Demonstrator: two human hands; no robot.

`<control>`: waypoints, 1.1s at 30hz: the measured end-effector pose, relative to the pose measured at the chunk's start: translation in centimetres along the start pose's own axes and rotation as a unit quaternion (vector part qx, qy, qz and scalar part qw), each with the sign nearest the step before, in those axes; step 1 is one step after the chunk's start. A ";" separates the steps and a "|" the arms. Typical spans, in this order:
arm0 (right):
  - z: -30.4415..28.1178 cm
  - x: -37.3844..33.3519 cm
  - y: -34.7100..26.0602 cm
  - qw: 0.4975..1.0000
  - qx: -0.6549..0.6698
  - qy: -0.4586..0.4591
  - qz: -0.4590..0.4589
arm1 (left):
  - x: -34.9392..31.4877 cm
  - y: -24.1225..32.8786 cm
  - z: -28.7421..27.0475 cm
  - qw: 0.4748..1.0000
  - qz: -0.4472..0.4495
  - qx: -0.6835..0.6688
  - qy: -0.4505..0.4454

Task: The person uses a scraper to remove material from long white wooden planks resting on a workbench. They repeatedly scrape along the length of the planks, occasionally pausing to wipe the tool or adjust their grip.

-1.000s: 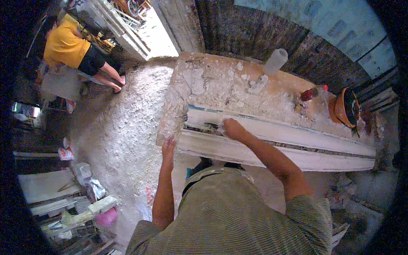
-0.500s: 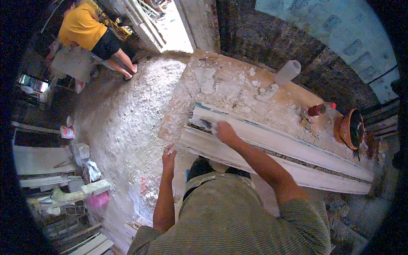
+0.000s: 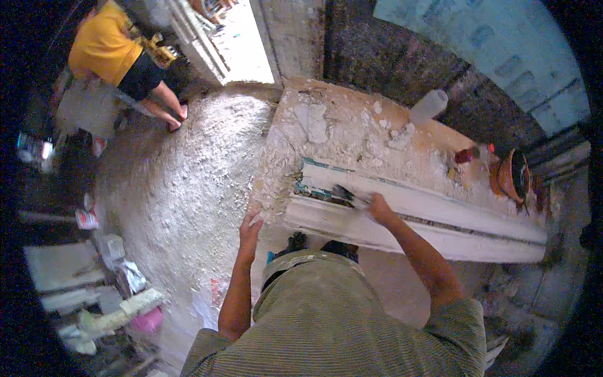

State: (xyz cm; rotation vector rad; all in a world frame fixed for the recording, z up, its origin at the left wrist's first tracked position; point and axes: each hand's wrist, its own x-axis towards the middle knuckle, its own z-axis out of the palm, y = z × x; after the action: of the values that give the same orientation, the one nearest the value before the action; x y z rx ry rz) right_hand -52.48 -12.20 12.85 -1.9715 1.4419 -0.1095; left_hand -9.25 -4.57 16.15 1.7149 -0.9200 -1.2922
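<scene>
My right hand point(image 3: 378, 208) is closed round a flat, dark-ended hand tool point(image 3: 344, 192), blurred, so I cannot tell a brush from a scraper. The tool's end lies over the dark groove at the left end of a long white moulded piece point(image 3: 433, 204). Bluish-green patches show at that end of the piece. My left hand point(image 3: 249, 231) is raised beside the table's left edge, fingers up and loosely apart, with nothing plainly held. The long piece lies slantwise along the near side of the work table point(image 3: 276, 141), which is crusted with white material.
On the table's far side are a translucent plastic bottle point(image 3: 429, 107), a dark red bottle point(image 3: 466, 155) and an orange-brown bucket point(image 3: 504, 174). A person in a yellow shirt point(image 3: 107, 44) bends at the upper left. A pink bag point(image 3: 147, 320) and boards lie at the lower left.
My right hand and the tool have moved right along the groove, away from the piece's left end. My left hand stays near the table edge. The whole view has shifted slightly.
</scene>
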 end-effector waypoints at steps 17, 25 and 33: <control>4.9 -8.0 -9.2 0.911 0.224 0.314 0.148 | 10.2 7.1 8.5 0.890 0.092 0.166 -0.414; 11.3 -26.4 -3.1 0.610 0.377 0.578 0.389 | 11.9 8.5 16.3 0.728 0.256 0.410 -0.487; 12.1 -26.6 -5.0 0.546 0.458 0.566 0.414 | 5.3 5.5 36.3 0.679 0.318 0.426 -0.507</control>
State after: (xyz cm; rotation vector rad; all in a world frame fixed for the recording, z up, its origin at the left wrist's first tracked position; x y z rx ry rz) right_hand -53.20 17.38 14.79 -0.0123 2.1658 -1.5466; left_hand -43.80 -17.47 12.61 0.8158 -2.8310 -1.3214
